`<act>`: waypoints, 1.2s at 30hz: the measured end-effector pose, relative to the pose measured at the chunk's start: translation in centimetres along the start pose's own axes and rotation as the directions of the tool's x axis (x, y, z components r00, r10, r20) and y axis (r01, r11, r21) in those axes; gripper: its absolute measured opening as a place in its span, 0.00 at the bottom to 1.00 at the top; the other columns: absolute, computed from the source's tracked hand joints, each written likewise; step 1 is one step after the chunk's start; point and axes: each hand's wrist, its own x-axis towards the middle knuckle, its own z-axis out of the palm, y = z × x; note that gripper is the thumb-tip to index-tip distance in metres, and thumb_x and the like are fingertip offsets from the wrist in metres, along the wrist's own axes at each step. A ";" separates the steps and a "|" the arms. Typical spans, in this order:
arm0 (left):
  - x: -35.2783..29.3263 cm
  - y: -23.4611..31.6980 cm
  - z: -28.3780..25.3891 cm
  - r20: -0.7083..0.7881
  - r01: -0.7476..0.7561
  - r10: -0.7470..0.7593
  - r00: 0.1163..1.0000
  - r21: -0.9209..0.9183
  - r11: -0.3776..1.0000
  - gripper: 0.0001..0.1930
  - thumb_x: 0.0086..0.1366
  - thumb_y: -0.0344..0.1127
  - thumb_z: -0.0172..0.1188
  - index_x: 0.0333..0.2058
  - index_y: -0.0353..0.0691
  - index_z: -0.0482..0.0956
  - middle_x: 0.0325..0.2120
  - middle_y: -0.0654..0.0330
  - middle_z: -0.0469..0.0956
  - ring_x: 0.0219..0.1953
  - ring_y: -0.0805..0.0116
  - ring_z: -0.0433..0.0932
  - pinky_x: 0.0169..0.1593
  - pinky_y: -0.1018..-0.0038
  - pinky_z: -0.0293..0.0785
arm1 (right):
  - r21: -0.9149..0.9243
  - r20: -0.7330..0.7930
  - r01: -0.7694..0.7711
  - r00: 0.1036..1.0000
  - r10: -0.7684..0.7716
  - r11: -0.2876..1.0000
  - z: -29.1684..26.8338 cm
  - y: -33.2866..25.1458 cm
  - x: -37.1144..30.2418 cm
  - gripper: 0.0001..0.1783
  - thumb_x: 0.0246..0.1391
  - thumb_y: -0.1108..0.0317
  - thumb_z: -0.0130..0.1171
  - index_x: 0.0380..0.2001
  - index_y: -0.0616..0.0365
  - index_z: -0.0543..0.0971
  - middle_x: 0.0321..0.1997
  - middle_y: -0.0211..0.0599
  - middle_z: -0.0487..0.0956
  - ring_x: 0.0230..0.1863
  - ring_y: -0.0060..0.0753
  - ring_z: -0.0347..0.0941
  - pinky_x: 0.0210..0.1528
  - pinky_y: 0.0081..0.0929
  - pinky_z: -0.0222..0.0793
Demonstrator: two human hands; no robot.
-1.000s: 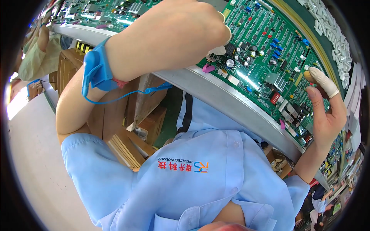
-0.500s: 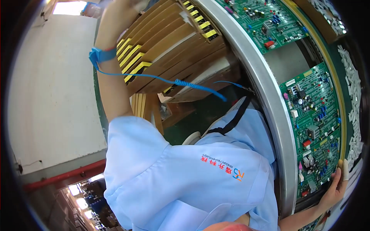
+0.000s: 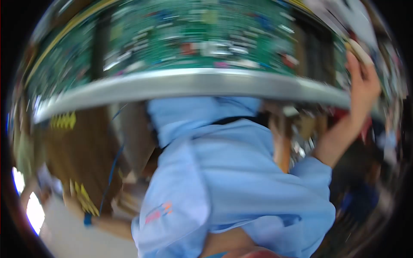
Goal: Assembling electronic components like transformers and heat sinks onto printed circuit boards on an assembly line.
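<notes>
My right hand (image 3: 365, 86) is at the far right, raised over the conveyor's far side. Its thumb and fingers are close together, with pale covers on some fingertips; what lies between them I cannot make out. White parts (image 3: 344, 15) are just beyond it. My left hand (image 3: 72, 200) is stretched out to the lower left, beside a cardboard box with dividers (image 3: 81, 150) and yellow-edged parts (image 3: 81, 198). Blur hides its fingers. A blue wrist strap (image 3: 88, 219) circles that wrist. Green circuit boards (image 3: 167, 38) full of components lie along the conveyor in front of me.
A curved silver rail (image 3: 202, 81) runs between my body and the boards. Dark gaps (image 3: 316, 51) separate some boards. From the wrist strap a blue cord (image 3: 112, 172) hangs past the box. A pale surface (image 3: 69, 232) is at the lower left.
The whole view has swung round, so the boards now lie across the top and the box is at the left. My right hand appears higher, my left lower. The picture is now blurred.
</notes>
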 end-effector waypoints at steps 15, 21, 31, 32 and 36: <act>15.7 -1.5 -2.2 0.668 -0.834 0.528 0.524 0.527 0.162 0.12 0.60 0.42 0.59 0.33 0.41 0.83 0.23 0.59 0.82 0.26 0.65 0.80 0.28 0.64 0.72 | -0.615 -0.240 -0.767 0.403 0.883 0.183 -7.3 26.8 -31.0 0.24 0.48 0.54 0.65 0.48 0.52 0.79 0.47 0.51 0.80 0.52 0.55 0.76 0.52 0.45 0.71; 16.1 -9.3 -0.6 0.855 -0.872 0.273 0.442 0.481 -0.095 0.09 0.57 0.42 0.61 0.31 0.44 0.84 0.22 0.61 0.81 0.26 0.67 0.80 0.28 0.66 0.71 | -0.583 -0.244 -0.774 0.458 0.855 0.248 -5.1 31.2 -31.0 0.21 0.52 0.58 0.60 0.48 0.56 0.79 0.49 0.52 0.80 0.52 0.55 0.75 0.54 0.46 0.70; 11.8 -4.1 -0.5 0.746 -0.742 0.213 0.631 0.501 0.445 0.06 0.41 0.30 0.63 0.23 0.44 0.82 0.30 0.61 0.81 0.35 0.63 0.80 0.39 0.66 0.78 | -0.444 -0.069 -0.744 0.583 0.809 0.499 -7.3 38.7 -36.8 0.14 0.44 0.61 0.65 0.30 0.61 0.83 0.30 0.47 0.83 0.36 0.49 0.80 0.42 0.42 0.71; 10.4 -4.7 -2.2 0.722 -0.798 0.357 0.592 0.463 0.386 0.07 0.39 0.29 0.63 0.23 0.42 0.81 0.30 0.59 0.81 0.34 0.59 0.80 0.38 0.65 0.78 | -0.437 -0.033 -0.726 0.603 0.797 0.531 -6.1 39.0 -36.4 0.14 0.44 0.61 0.65 0.30 0.61 0.83 0.30 0.47 0.83 0.36 0.49 0.80 0.42 0.42 0.71; 11.0 -7.3 -7.1 0.190 -0.193 0.127 0.974 0.382 0.904 0.22 0.40 0.31 0.69 0.40 0.39 0.81 0.36 0.48 0.80 0.44 0.52 0.77 0.50 0.58 0.72 | -0.437 -0.199 -0.814 0.502 0.842 0.383 -7.5 35.5 -32.5 0.18 0.38 0.62 0.69 0.35 0.56 0.83 0.27 0.40 0.82 0.30 0.36 0.79 0.35 0.35 0.72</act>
